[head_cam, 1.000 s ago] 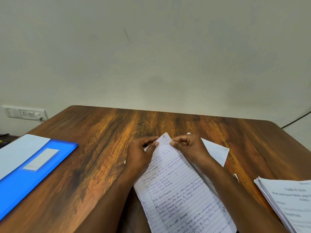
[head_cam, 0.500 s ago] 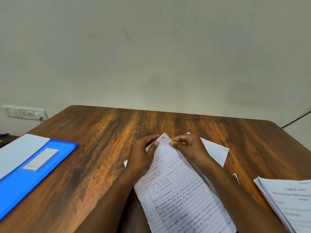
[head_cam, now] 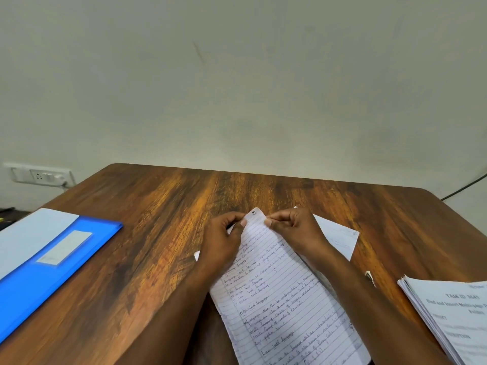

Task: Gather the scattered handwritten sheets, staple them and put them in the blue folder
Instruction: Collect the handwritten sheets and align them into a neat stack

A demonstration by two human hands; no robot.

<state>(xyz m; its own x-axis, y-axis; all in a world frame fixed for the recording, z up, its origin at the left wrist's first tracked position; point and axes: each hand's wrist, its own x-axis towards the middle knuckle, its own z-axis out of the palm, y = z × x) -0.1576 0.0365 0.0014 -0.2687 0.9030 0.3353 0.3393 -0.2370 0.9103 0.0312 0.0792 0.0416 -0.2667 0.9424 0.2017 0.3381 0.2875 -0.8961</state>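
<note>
The step in hand looks like gathering and squaring the sheets, not yet stapling. At lower centre of the frame the left hand and right hand meet at the top corner of the lined sheets, each pinching the paper's edge between thumb and curled fingers. The sheets lie slanted on the tabletop, running down to the bottom edge of the frame. A further white sheet pokes out beneath the right hand, fanned off to the right and not aligned with the top page.

The folder lies open at the left edge, well apart from the hands, with a pale page on it. A stack of printed papers sits at lower right. A small pale object just right of the right forearm is too hidden to name; no stapler shows clearly.

Next, I judge, the stray sheet must be drawn under the others and the corners evened before any staple goes in.
</note>
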